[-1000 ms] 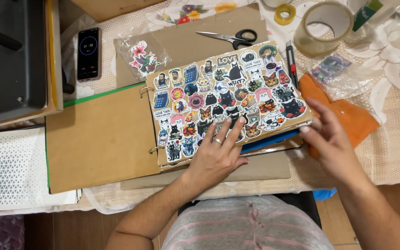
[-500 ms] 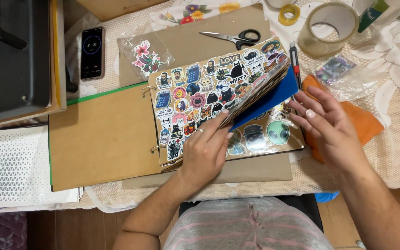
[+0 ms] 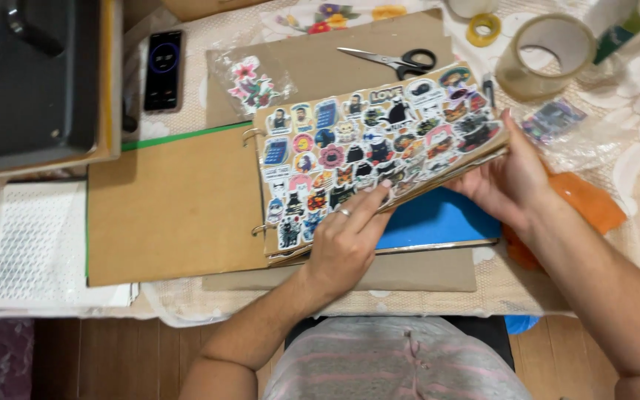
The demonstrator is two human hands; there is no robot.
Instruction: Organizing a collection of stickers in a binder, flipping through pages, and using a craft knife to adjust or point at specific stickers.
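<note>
A ring-bound cardboard album page covered in glossy cartoon stickers (image 3: 375, 152) is lifted at its right edge by the right hand (image 3: 509, 185), fingers curled under it, above a smooth blue page (image 3: 438, 218). The left hand (image 3: 346, 241) lies flat on its lower edge, gripping nothing. Black-handled steel scissors (image 3: 398, 61) lie beyond on plain cardboard.

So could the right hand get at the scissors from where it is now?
Probably yes. The scissors lie uncovered on the cardboard sheet beyond the sticker-covered album, but the right hand is busy lifting the album's pages, so it would have to let go first.
</note>
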